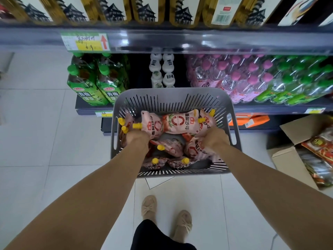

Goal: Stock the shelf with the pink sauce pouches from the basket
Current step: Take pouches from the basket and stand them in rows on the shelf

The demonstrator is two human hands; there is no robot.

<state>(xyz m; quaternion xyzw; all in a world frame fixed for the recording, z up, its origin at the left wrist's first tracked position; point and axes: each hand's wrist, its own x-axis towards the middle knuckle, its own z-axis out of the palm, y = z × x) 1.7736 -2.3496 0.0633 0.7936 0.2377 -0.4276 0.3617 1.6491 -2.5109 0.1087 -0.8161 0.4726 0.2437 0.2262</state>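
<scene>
My left hand (137,138) grips a pink yellow-capped sauce pouch (153,127) in the grey slotted plastic basket (171,98). My right hand (214,139) hides its fingers among pouches, hold unclear; an open brown cardboard box (286,159) stands alongside

Beyond the left hand (137,137) stand green tea bottles (93,82), with small white bottles (162,71) to their right, ahead of the gap between both hands. Higher up, a price label (86,41) with a red arrow sits under yellow-edged packages (111,11) printed with a black pagoda. Beyond the right hand (214,138) lie wrapped packs of pink-capped bottles (225,76), then green-capped bottles (295,82) farther right, with orange packs (252,120) below them. Well right of that hand an open cardboard box (292,156) holds red packets, and behind both hands beige slippers (149,206) stand on pale floor tiles (54,141).
</scene>
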